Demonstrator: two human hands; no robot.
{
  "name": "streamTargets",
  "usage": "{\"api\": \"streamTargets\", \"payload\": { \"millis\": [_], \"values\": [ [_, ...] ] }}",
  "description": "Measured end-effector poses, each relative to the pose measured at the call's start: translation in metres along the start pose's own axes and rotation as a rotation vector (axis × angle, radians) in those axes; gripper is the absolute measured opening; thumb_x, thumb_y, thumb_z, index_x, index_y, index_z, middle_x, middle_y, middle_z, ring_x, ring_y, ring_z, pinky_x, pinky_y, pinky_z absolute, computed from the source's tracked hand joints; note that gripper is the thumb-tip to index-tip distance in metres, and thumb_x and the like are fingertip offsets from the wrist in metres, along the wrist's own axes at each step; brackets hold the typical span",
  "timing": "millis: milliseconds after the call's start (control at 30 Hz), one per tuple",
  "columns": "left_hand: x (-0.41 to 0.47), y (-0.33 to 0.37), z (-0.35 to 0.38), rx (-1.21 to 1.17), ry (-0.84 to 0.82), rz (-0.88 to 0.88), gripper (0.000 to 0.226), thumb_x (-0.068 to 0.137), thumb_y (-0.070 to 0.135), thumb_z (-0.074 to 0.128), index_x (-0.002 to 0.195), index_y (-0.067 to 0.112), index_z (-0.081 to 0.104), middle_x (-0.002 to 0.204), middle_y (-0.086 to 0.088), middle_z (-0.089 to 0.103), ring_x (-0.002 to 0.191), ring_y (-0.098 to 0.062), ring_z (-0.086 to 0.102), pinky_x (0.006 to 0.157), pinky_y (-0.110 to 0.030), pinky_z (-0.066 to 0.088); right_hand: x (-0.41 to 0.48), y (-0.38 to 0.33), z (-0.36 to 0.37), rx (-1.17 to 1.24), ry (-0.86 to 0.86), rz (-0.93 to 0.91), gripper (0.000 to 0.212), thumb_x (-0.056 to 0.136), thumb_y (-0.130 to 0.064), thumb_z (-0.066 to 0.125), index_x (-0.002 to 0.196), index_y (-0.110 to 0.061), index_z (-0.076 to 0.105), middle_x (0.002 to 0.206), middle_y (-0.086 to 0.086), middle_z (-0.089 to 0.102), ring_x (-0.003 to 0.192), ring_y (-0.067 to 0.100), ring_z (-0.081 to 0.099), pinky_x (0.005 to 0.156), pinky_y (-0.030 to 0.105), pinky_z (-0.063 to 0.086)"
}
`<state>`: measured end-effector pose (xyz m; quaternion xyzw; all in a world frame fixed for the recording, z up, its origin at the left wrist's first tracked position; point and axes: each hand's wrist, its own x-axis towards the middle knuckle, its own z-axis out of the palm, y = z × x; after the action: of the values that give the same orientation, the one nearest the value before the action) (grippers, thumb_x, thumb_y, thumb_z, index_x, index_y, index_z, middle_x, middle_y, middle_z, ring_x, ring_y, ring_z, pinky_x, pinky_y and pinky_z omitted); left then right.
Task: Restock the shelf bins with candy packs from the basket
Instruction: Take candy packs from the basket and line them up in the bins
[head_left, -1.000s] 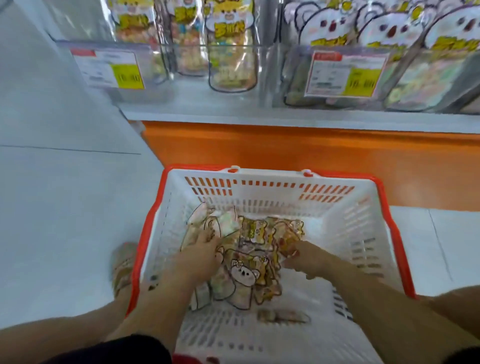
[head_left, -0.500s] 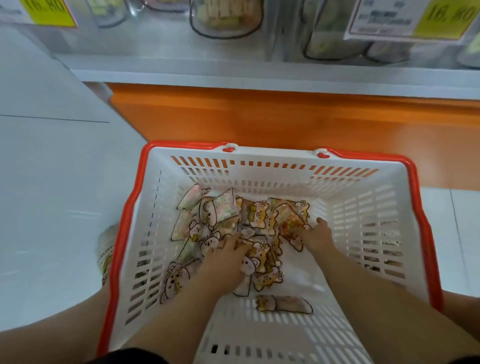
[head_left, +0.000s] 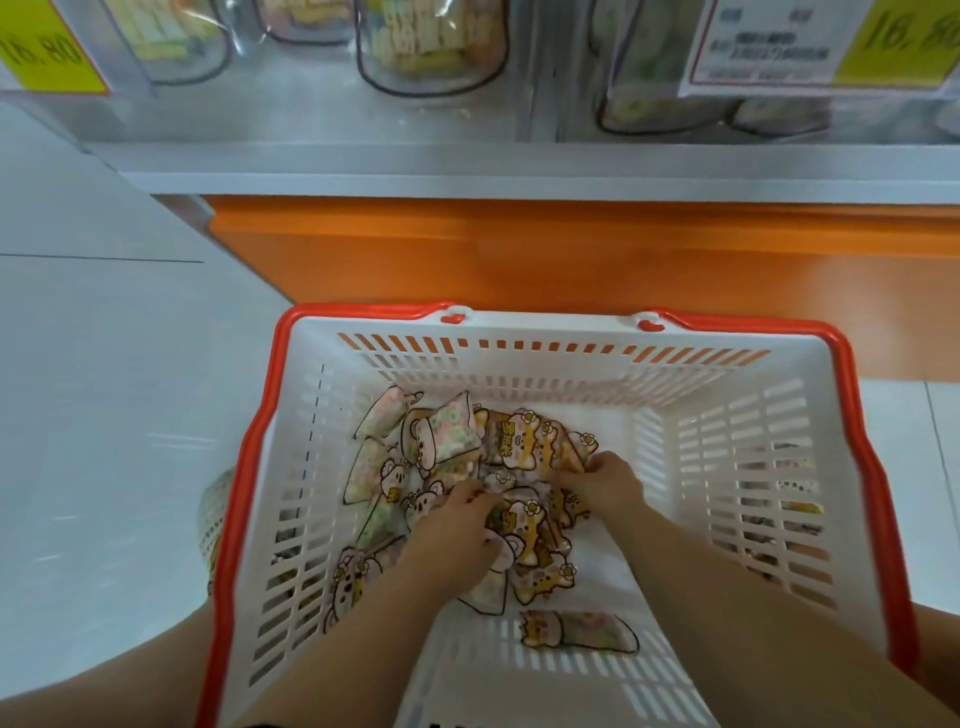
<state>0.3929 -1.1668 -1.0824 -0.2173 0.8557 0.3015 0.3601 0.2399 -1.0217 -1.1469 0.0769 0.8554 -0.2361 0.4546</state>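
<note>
Both hands are down inside the basket (head_left: 727, 467), a white slotted one with a red rim that stands on the pale floor (head_left: 104, 415). The left hand (head_left: 452, 525) lies on the heap of candy packs (head_left: 524, 447), its fingers curled down into the crinkled film and gripping the packs under them. Just beside it, the right hand (head_left: 605, 488) pinches the edge of an orange-printed pack from the same heap between thumb and fingers. The heap spreads beyond the fingertips and out past the left hand toward the basket's wall, with bear-print packs on that side. One lone pack (head_left: 576, 631) lies flat on the basket floor between the two forearms, nearer the body and apart from the heap. Far beyond the hands, above an orange panel (head_left: 519, 249), the shelf bins (head_left: 431, 62) of clear plastic hold more packs, and a yellow price tag (head_left: 893, 41) hangs on the bin past the right hand. A sandalled foot (head_left: 215, 514) shows outside the basket, beside the left forearm.
</note>
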Motion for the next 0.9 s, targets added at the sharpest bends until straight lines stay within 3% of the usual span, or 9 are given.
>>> {"api": "streamTargets", "payload": {
  "millis": [100,233,400,500,667,800,900],
  "values": [
    [0.001,-0.001,0.000,-0.010,0.016,-0.010,0.058,0.099,0.035,0.055,0.154,0.031,0.034,0.161,0.004,0.022,0.138,-0.026,0.042,0.106,-0.042,0.047,-0.010,-0.002,0.003,0.110,-0.030,-0.055,0.052,0.075,-0.039,0.084,0.090,-0.011,0.042,0.081,0.002,0.044,0.082,0.020,0.052,0.071,0.033,0.042],
    [0.003,-0.003,-0.006,-0.010,0.032,-0.017,0.057,0.099,0.036,0.056,0.152,0.031,0.036,0.158,0.002,0.027,0.135,-0.025,0.045,0.103,-0.040,0.050,-0.020,-0.015,-0.012,-0.007,-0.024,-0.218,0.058,0.079,-0.031,0.082,0.065,-0.016,0.028,0.063,-0.001,0.027,0.055,0.014,0.032,0.053,0.029,0.021],
    [0.000,0.005,-0.021,0.057,-0.029,-0.003,0.058,0.099,0.036,0.056,0.153,0.030,0.036,0.159,-0.005,0.029,0.136,-0.027,0.045,0.107,-0.043,0.046,-0.040,-0.023,-0.078,-0.304,0.134,-0.395,0.041,0.080,-0.030,0.076,0.057,-0.014,0.046,0.054,0.000,0.042,0.052,0.015,0.043,0.046,0.027,0.028],
    [-0.006,0.017,-0.034,0.009,0.025,0.028,0.051,0.098,0.036,0.057,0.147,0.025,0.045,0.148,-0.006,0.044,0.122,-0.026,0.056,0.100,-0.042,0.051,-0.062,-0.025,-0.124,-0.403,0.139,-0.394,0.042,0.080,-0.025,0.075,0.053,-0.018,0.043,0.052,-0.001,0.041,0.050,0.012,0.043,0.046,0.027,0.029],
    [-0.042,0.051,-0.084,-0.154,0.179,0.157,0.066,0.098,0.034,0.064,0.155,0.023,0.033,0.148,-0.003,0.046,0.118,-0.022,0.058,0.092,-0.027,0.047,-0.110,-0.048,-0.175,-0.484,-0.035,-0.476,0.055,0.078,-0.032,0.081,0.056,-0.017,0.033,0.056,0.000,0.027,0.052,0.016,0.030,0.056,0.031,0.021],
    [-0.092,0.082,-0.131,-0.235,0.249,0.265,0.084,0.089,0.043,0.073,0.157,0.024,0.028,0.156,0.008,0.035,0.133,-0.014,0.046,0.102,-0.026,0.038,-0.179,-0.079,-0.200,-0.406,-0.123,-0.587,0.055,0.078,-0.042,0.081,0.061,-0.020,0.033,0.062,0.000,0.029,0.058,0.017,0.029,0.060,0.032,0.019],
    [-0.126,0.092,-0.158,-0.265,0.290,0.276,0.072,0.082,0.050,0.077,0.142,0.029,0.042,0.136,0.011,0.050,0.109,-0.005,0.056,0.087,-0.024,0.047,-0.226,-0.104,-0.209,-0.338,-0.104,-0.683,0.053,0.077,-0.046,0.081,0.063,-0.019,0.038,0.062,-0.001,0.033,0.058,0.015,0.030,0.056,0.032,0.020]
  ]
}}
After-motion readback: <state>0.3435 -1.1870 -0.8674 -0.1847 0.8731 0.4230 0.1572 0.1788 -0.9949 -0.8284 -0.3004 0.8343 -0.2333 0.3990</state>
